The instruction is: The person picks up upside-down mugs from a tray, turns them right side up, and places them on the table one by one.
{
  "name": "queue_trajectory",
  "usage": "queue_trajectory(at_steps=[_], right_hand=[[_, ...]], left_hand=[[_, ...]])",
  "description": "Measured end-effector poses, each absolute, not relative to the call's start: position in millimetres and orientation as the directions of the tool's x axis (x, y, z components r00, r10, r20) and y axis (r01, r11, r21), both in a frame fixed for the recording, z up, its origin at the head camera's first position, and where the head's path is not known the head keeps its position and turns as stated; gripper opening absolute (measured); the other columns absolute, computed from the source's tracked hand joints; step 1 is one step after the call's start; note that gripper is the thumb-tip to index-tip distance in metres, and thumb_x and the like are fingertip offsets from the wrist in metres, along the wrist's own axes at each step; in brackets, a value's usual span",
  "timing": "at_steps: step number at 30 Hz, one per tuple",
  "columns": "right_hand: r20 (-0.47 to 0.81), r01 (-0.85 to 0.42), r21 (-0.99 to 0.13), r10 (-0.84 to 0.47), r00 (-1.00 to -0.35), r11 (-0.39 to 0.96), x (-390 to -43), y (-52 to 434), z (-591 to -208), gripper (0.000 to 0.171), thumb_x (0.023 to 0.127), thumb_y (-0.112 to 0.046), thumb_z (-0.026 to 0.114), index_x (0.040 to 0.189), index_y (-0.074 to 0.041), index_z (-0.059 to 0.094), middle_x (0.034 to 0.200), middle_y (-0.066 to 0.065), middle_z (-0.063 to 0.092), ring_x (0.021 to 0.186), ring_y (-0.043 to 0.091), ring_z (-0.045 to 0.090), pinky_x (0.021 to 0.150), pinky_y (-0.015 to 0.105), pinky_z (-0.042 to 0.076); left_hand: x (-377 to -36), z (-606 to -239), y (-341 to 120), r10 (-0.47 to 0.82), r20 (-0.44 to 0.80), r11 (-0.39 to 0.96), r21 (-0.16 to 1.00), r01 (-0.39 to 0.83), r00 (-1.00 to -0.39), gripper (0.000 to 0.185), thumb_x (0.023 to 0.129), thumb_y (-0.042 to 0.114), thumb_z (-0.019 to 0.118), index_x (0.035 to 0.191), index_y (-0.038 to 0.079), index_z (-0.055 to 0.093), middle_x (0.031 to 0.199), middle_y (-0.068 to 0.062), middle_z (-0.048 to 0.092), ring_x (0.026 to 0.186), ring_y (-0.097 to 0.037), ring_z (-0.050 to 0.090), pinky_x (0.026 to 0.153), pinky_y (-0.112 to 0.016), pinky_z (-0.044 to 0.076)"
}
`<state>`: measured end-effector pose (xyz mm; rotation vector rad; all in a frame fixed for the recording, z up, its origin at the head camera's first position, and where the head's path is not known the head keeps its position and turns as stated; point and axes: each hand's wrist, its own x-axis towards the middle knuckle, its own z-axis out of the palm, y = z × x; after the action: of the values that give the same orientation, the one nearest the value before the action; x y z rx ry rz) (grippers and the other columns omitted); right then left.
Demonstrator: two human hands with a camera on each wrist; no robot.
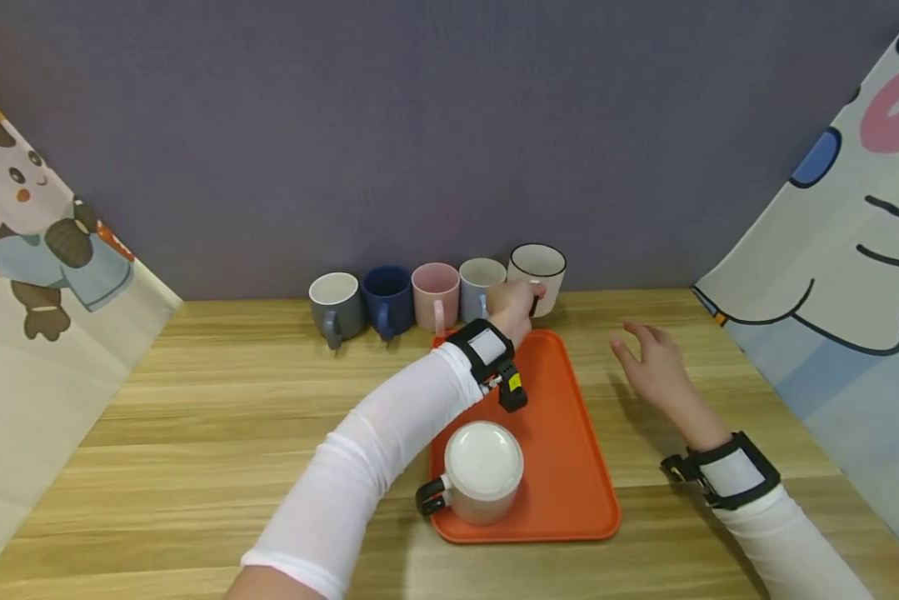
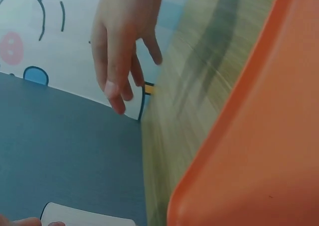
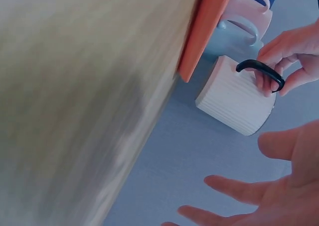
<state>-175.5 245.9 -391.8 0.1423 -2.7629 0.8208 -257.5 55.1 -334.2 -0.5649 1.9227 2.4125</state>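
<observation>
A white mug with a black rim [image 1: 537, 268] stands at the right end of a row of mugs by the back wall. My left hand [image 1: 522, 298] reaches over the orange tray [image 1: 569, 450] and pinches its black handle [image 3: 261, 71]. In the right wrist view the mug's side [image 3: 234, 102] is ribbed and the left hand's fingers [image 3: 286, 49] curl through the handle. On the near end of the tray a white mug [image 1: 483, 471] stands upside down. My right hand [image 1: 653, 360] hovers to the right of the tray, fingers spread and holding nothing.
Grey [image 1: 335, 304], navy [image 1: 387, 298], pink [image 1: 435, 296] and pale blue [image 1: 481, 283] mugs line the back of the wooden table [image 1: 232, 417]. A dark wall stands behind. Cartoon-print cloths hang at the left [image 1: 37, 275] and right [image 1: 846, 250] sides.
</observation>
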Motion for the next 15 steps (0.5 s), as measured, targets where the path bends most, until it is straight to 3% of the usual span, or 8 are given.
queue_trajectory(at_steps=[9,15], right_hand=[[0.239,-0.119,-0.511,0.008,-0.971,0.851,-169.4,249.5,-395.2,0.059,0.101,-0.035,0.040,0.133,0.015,0.038,0.134,0.048,0.027,0.122,0.066,0.023,0.096,0.072,0.021],[0.213,-0.106,-0.507,0.005,-0.977,0.855,-169.5,249.2,-395.2,0.060,0.101,-0.035,0.040,0.134,0.016,0.037,0.134,0.048,0.027,0.124,0.064,0.022,0.098,0.071,0.017]], left_hand=[[-265.0,-347.9,53.3,-0.193,-0.342,-0.240,0.925,-0.294,-0.920,0.014,0.073,0.003,0.075,0.082,0.003,0.065,0.086,-0.001,0.052,0.082,-0.018,0.046,0.070,-0.026,0.040],[-267.9,-355.1,51.8,-0.172,-0.357,-0.244,0.918,-0.311,-0.918,0.010,0.074,0.002,0.075,0.076,0.005,0.065,0.078,0.000,0.052,0.077,-0.017,0.048,0.068,-0.025,0.042]])
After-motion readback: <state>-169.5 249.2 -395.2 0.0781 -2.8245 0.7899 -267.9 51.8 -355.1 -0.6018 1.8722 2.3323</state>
